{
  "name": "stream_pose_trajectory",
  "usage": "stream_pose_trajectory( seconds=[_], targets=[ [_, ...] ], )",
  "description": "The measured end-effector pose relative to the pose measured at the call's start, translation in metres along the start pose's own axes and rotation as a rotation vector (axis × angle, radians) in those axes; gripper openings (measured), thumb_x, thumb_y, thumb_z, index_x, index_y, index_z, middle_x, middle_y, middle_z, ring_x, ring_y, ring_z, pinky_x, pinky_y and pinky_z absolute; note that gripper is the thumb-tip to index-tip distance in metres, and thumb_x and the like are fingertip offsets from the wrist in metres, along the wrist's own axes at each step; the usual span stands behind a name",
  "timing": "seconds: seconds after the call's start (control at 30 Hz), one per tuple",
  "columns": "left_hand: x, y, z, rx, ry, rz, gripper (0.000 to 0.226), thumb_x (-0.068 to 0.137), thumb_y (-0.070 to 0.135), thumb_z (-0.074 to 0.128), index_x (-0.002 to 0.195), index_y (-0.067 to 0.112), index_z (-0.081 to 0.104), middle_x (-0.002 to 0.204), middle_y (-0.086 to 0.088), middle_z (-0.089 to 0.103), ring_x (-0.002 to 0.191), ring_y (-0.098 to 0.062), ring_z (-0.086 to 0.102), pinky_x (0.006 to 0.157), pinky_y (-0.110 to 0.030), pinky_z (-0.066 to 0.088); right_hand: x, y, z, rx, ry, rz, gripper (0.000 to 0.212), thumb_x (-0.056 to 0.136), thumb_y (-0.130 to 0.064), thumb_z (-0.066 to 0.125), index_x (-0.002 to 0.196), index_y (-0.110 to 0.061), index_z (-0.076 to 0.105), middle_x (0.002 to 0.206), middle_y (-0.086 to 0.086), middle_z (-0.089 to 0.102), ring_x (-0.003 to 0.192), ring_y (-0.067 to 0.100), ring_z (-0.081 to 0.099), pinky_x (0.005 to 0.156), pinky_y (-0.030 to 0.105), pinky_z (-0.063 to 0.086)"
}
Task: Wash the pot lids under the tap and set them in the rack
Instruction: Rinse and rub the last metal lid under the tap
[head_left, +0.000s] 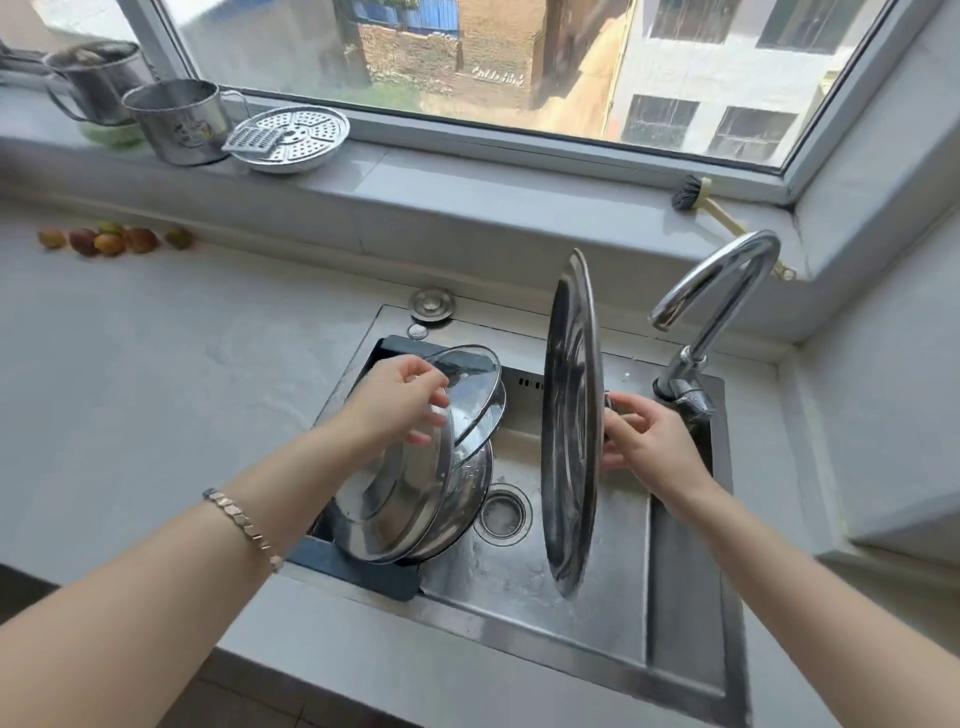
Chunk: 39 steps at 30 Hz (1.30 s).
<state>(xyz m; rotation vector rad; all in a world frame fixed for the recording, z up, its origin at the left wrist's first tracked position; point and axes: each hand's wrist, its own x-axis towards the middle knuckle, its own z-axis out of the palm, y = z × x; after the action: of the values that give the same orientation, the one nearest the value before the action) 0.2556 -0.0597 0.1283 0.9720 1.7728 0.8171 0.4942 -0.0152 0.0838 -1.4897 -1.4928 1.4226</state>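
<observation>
Status: roughly the last stretch, by my read. Your right grip (644, 436) is closed round the knob of the big steel lid (571, 426) and holds it on edge over the sink (545, 597), just left of the tap (727, 280). No water stream shows, so you can't confirm from this that it's rinsed. The rack (358, 566) at the sink's left end carries three lids leaning together: a steel lid (395, 493) in front, a glass lid (467, 374) behind it, and a third lid (470, 493) half hidden at the back. Your left grip (400, 400) sits at the top rims of that stack with fingers curled; I can't tell whether it pinches a rim or only touches. Left to do, as I judge it: rinse the big lid if needed, then slot it into the rack.
</observation>
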Motion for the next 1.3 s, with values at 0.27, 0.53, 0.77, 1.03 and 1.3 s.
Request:
stream_pose_trajectory(
  seconds=[0.27, 0.53, 0.77, 1.03, 1.3],
  targets=[
    [-0.013, -0.048, -0.032, -0.06, 0.086, -0.072, 0.021, 0.096, 0.007, 0.04, 0.114, 0.012, 0.047, 0.094, -0.012, 0.06, 0.077, -0.024, 0.062, 0.064, -0.036, 0.053, -0.007, 0.002, 0.015, -0.091, 0.001, 0.037, 0.022, 0.09, -0.015, 0.057, 0.107, -0.001, 0.061, 0.076, 0.015, 0.065, 0.054, 0.018, 0.061, 0.053, 0.023, 0.055],
    [0.002, -0.088, -0.093, -0.031, 0.062, -0.089, 0.022, 0.094, 0.008, 0.043, 0.113, 0.017, 0.046, 0.099, -0.013, 0.06, 0.079, -0.023, 0.066, 0.068, -0.039, 0.056, -0.004, -0.047, 0.055, -0.262, 0.177, -0.044, 0.02, 0.085, -0.022, 0.063, 0.101, -0.011, 0.062, 0.062, 0.003, 0.06, 0.049, 0.015, 0.054, 0.054, 0.029, 0.048],
    [0.026, -0.117, -0.154, -0.02, 0.051, -0.11, 0.022, 0.093, 0.009, 0.041, 0.113, 0.016, 0.046, 0.095, -0.009, 0.059, 0.081, -0.024, 0.064, 0.07, -0.038, 0.055, 0.027, -0.15, 0.137, -1.112, 0.098, -0.282, 0.03, 0.076, -0.048, 0.062, 0.1, -0.03, 0.059, 0.094, 0.0, 0.064, 0.094, 0.026, 0.057, 0.069, 0.03, 0.038],
    [0.054, -0.141, -0.176, 0.005, -0.025, -0.168, 0.022, 0.092, 0.011, 0.038, 0.112, 0.019, 0.044, 0.108, -0.012, 0.056, 0.078, -0.018, 0.063, 0.061, -0.03, 0.052, 0.086, -0.134, 0.247, -1.542, -0.147, -0.234, 0.023, 0.076, -0.043, 0.058, 0.078, -0.022, 0.049, 0.085, 0.002, 0.061, 0.09, 0.027, 0.06, 0.063, 0.026, 0.035],
    [0.077, -0.143, -0.182, -0.054, -0.043, -0.197, 0.021, 0.091, 0.009, 0.038, 0.109, 0.018, 0.046, 0.104, -0.011, 0.057, 0.075, -0.017, 0.062, 0.057, -0.027, 0.051, 0.132, -0.112, 0.295, -1.676, -0.213, -0.038, 0.04, 0.086, -0.039, 0.052, 0.119, -0.016, 0.053, 0.117, 0.001, 0.057, 0.105, 0.021, 0.057, 0.075, 0.027, 0.04]
  ],
)
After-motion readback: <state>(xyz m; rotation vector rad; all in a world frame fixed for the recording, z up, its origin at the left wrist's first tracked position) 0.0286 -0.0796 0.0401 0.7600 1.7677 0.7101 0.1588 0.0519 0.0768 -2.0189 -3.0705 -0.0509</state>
